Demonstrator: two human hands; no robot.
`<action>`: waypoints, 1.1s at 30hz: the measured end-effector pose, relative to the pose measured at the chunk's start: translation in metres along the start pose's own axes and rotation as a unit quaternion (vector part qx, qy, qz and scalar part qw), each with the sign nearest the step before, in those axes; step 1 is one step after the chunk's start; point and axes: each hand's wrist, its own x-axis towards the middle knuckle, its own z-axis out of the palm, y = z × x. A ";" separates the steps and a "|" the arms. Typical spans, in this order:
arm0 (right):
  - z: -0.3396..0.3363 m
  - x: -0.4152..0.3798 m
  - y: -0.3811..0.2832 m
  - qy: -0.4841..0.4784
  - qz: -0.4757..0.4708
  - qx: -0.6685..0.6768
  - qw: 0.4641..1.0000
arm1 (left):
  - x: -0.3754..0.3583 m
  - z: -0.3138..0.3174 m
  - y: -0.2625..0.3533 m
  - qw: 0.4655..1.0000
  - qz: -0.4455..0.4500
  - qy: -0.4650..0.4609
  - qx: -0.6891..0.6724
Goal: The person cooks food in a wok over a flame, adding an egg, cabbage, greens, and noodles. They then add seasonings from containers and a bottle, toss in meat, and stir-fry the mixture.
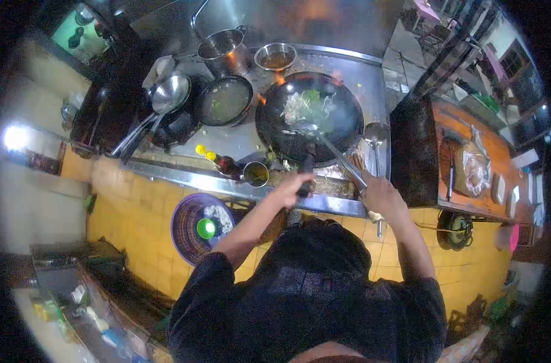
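Observation:
A black wok sits over flames on the stove, holding pale shreds and green leaves under steam. My left hand is closed around the wok's handle at the near side. In my right hand is the shaft of a long metal ladle. Its head rests among the food inside the wok, partly hidden by steam and glare. Just right of the wok lies another ladle, apart from my hands.
Left of the wok stands a pan of cloudy liquid, with a pot and steel bowl behind. A strainer, yellow-capped bottles and a cup line the left. Below is a purple basket; rightward, a wooden table.

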 end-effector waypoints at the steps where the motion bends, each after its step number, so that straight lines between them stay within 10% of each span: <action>1: 0.007 -0.001 0.005 -0.003 -0.005 0.000 1.000 | 0.009 -0.005 -0.006 0.999 0.040 0.028 0.009; 7: 0.008 0.018 0.008 -0.011 0.092 0.051 0.994 | -0.054 0.048 -0.051 0.994 0.070 -0.081 0.014; 15: -0.013 0.040 0.028 -0.136 0.022 0.072 0.988 | 0.136 -0.084 -0.091 0.917 0.253 0.149 0.269; 19: 0.092 0.086 0.060 -0.060 -0.066 -0.071 0.993 | 0.085 -0.025 -0.061 0.937 0.269 0.126 0.182; 20: 0.100 0.091 0.046 -0.096 0.020 0.193 0.976 | 0.070 -0.009 -0.057 0.917 0.283 0.186 0.211; 23: 0.159 0.089 0.033 -0.200 0.132 0.764 0.599 | 0.058 0.011 -0.062 0.865 0.298 0.320 0.247; 25: 0.121 0.056 0.003 -0.289 0.175 0.856 0.390 | 0.055 0.008 -0.101 0.879 0.319 0.316 0.161; 28: 0.163 0.012 -0.002 -0.299 0.171 0.809 0.477 | 0.048 -0.003 -0.198 0.861 0.376 0.332 0.084; 30: 0.233 0.012 0.015 -0.479 0.206 0.695 0.496 | 0.004 0.010 -0.252 0.826 0.306 0.422 0.217; 31: 0.249 0.004 0.008 -0.464 0.225 0.524 0.677 | -0.022 0.020 -0.275 0.869 0.222 0.418 0.145; 33: 0.298 0.002 0.021 -0.319 -0.246 0.106 0.909 | -0.052 0.032 -0.348 0.872 0.076 0.473 0.104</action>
